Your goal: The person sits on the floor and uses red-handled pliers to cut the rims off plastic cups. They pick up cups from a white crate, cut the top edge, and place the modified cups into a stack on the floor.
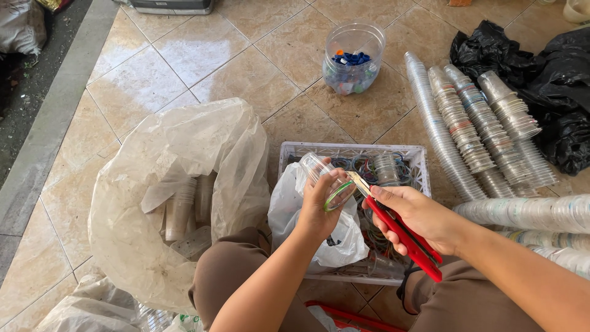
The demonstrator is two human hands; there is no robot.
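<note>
Head view: left hand (318, 206) closed round a clear plastic cup (324, 177) w/ a green rim band, held over the near-left part of the white crate (289, 154). Right hand (418, 215) gripped tight on red-handled cutters (402, 237), blade tip at the cup's rim. Cup stacks (479, 132) lie on the floor tiles by the crate's right edge; big clear bag (178, 184) of cups sits by its left edge, lidless jar (353, 58) of blue caps beyond the far edge.

- The left hand (316, 206) is gripping with fingers curled, forearm rising from below.
- The right hand (413, 216) is clenching, forearm entering from the right.
</note>
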